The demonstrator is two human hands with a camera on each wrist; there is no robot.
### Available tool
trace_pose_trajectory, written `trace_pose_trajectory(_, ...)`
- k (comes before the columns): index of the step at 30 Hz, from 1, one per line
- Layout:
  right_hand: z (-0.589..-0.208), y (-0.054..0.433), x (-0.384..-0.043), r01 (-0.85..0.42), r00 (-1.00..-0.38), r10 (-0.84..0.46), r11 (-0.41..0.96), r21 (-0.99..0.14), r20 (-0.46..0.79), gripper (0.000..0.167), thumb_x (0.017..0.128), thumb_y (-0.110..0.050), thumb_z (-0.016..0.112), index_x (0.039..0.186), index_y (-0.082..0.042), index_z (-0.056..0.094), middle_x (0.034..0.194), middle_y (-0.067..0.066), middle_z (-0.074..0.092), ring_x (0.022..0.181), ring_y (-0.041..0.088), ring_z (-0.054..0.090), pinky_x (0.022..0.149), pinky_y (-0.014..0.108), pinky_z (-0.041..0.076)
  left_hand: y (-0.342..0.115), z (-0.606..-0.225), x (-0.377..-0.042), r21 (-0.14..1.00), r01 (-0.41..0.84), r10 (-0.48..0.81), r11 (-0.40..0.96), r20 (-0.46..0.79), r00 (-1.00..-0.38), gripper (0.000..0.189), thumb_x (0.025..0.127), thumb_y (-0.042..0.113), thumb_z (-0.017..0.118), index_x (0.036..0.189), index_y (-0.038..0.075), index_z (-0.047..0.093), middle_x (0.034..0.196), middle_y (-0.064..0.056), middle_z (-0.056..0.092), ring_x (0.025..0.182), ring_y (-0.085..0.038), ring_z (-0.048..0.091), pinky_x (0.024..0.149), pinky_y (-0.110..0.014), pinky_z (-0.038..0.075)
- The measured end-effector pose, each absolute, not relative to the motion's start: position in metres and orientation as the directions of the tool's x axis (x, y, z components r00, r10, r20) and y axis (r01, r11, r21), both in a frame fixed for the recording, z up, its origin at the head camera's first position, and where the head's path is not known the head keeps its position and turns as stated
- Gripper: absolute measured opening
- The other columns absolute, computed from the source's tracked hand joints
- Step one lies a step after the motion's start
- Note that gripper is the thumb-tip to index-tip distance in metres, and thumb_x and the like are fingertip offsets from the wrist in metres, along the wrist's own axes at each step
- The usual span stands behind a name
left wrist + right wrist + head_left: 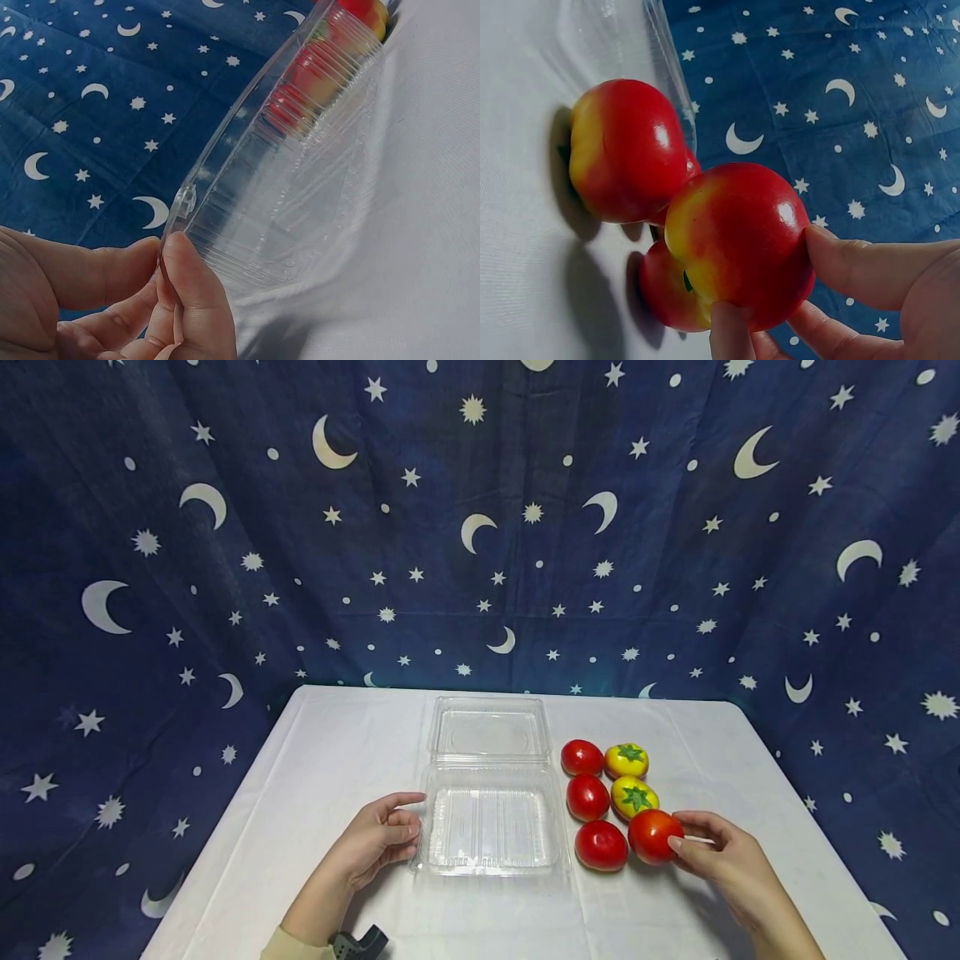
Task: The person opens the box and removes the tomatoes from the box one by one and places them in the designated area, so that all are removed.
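Observation:
A clear plastic clamshell container (491, 831) lies on the table with its lid (491, 732) folded back. My left hand (384, 835) pinches the container's left rim between thumb and fingers, as the left wrist view shows closely. On the other side, my right hand (716, 852) grips a shiny red tomato (742, 240) with a yellow underside, thumb and fingertips around it. In the head view this tomato overlaps a yellow-side-up tomato (635, 797) bearing a green star-shaped calyx. Another such tomato (627, 761) sits behind. Three red tomatoes (602, 846) form a column beside the container.
A white cloth covers the table (300, 760). Behind it hangs a dark blue curtain (420, 543) printed with moons and stars. A dark strap device (360, 943) is on the left wrist, beside a beige sleeve (296, 946).

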State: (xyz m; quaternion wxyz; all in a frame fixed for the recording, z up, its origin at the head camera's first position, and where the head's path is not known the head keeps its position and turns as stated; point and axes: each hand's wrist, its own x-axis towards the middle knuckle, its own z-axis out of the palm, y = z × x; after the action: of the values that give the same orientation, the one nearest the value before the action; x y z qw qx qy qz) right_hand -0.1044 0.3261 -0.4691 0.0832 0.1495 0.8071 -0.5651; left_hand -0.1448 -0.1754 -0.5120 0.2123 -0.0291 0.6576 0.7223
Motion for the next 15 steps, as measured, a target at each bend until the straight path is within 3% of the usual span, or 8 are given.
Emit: trace_pose_trajectory(15,-0.482,0.327,-0.106,0.342,-0.939,0.149,0.299,-0.891,-0.310,0.063,0.096,-0.011,0.080,0.147,0.012,0.052,0.116,0.007,0.069,0.092,0.009,0.073,0.084,0.033,0.068,-0.176,-0.512,-0.145,0.933,-0.355,0.272,-0.052,-0.329,-0.904,0.067,0.096,-0.007,0.067,0.158,-0.006,0.042,0.091,0.001,0.070,0.077,-0.008,0.066,0.070,-0.022,0.064)
